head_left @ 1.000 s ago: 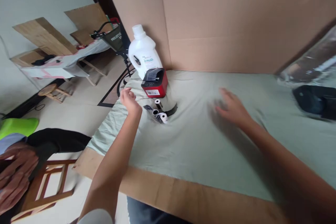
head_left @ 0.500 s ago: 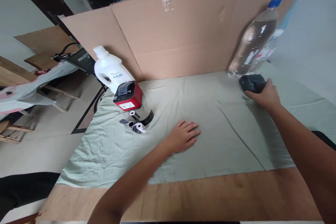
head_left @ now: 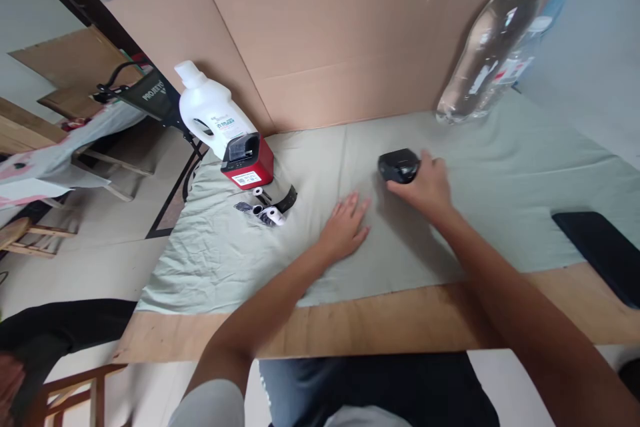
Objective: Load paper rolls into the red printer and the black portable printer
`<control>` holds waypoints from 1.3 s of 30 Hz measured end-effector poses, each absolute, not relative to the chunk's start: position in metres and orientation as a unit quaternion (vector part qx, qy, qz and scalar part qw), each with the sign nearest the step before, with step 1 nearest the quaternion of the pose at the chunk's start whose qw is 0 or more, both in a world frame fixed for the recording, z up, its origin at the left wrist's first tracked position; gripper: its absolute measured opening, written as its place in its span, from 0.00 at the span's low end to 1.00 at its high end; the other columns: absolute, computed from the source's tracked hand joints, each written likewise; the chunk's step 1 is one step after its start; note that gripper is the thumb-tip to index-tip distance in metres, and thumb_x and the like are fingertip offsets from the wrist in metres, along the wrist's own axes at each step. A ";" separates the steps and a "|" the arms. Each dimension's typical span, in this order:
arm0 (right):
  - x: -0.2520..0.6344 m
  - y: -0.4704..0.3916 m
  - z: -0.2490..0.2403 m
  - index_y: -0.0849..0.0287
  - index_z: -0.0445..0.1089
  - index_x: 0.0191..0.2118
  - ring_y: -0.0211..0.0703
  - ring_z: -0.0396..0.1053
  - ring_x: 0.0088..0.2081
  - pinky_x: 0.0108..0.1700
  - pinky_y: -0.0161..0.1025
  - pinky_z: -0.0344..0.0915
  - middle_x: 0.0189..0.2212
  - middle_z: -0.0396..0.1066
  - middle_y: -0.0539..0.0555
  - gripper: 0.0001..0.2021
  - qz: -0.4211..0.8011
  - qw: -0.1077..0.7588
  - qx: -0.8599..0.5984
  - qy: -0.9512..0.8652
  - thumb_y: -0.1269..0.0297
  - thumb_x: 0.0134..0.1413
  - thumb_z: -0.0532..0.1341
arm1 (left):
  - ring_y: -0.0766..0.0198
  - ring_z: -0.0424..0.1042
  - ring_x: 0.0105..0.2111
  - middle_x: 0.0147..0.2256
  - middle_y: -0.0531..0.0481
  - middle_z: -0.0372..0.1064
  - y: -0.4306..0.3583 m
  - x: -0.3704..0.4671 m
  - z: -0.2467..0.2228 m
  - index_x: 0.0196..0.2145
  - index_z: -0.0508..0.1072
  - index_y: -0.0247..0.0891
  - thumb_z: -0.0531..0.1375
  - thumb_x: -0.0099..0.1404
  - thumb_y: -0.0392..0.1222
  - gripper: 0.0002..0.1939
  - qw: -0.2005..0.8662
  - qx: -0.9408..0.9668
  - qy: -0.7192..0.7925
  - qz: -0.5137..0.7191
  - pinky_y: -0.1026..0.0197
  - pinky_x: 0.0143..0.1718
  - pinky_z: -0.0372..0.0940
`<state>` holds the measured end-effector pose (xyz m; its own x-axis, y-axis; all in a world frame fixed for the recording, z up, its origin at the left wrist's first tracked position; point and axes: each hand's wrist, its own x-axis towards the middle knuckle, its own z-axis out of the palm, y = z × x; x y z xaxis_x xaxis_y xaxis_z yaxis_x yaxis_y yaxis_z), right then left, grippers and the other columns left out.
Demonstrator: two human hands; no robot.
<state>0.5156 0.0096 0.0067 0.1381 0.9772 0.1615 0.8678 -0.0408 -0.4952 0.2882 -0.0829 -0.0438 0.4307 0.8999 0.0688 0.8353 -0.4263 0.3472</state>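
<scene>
My right hand point(head_left: 429, 188) is closed around a small black box-shaped device point(head_left: 399, 165) with a glossy top, perhaps a portable printer, over the middle of the pale green cloth point(head_left: 505, 187). Whether the device touches the cloth is hard to tell. My left hand point(head_left: 345, 227) lies flat on the cloth with its fingers spread, left of the device and holding nothing. Farther left are several small white paper rolls point(head_left: 276, 216) with dark wrapping and a curved black strip point(head_left: 287, 199). Behind them sits a red and black printer point(head_left: 250, 163) with a white label.
A white jug point(head_left: 213, 110) stands behind the red printer. Against the cardboard panel point(head_left: 345, 47) at the back right are a large clear bottle point(head_left: 493, 47) with a blue cap and a smaller bottle point(head_left: 520, 60). A flat black object point(head_left: 600, 247) lies by the right front edge.
My right hand has carried the black device left from beside the bottles to the cloth's middle. My left hand stays on the cloth, its fingers now pointing farther forward. The view has tilted down.
</scene>
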 end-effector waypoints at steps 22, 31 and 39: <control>0.454 -0.039 -0.021 0.57 0.43 0.81 0.71 0.73 0.55 0.57 0.66 0.71 0.59 0.68 0.72 0.55 0.219 0.331 -0.635 -0.663 0.36 0.58 0.64 | 0.48 0.48 0.79 0.77 0.33 0.49 -0.074 0.272 -0.041 0.78 0.49 0.30 0.52 0.77 0.50 0.39 0.142 0.771 0.610 0.114 0.39 0.79 0.43; 0.476 -0.012 -0.049 0.57 0.65 0.72 0.63 0.62 0.73 0.76 0.59 0.56 0.71 0.66 0.65 0.49 0.448 0.474 -0.445 -0.613 0.24 0.58 0.56 | 0.48 0.48 0.79 0.78 0.32 0.45 -0.072 0.268 -0.038 0.79 0.44 0.31 0.56 0.75 0.52 0.44 0.166 0.780 0.582 0.157 0.38 0.79 0.41; 0.468 -0.020 -0.053 0.51 0.47 0.81 0.55 0.39 0.82 0.81 0.58 0.39 0.81 0.44 0.57 0.49 0.440 0.424 -0.441 -0.657 0.25 0.64 0.48 | 0.48 0.46 0.79 0.79 0.37 0.40 -0.065 0.261 -0.043 0.80 0.35 0.41 0.56 0.76 0.56 0.47 0.239 0.765 0.556 0.220 0.35 0.79 0.39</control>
<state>0.4684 -0.0201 -0.0525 -0.2512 0.9530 0.1692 0.2063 0.2235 -0.9526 0.2606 -0.0651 -0.0430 0.2858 0.9557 0.0708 0.7455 -0.2682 0.6101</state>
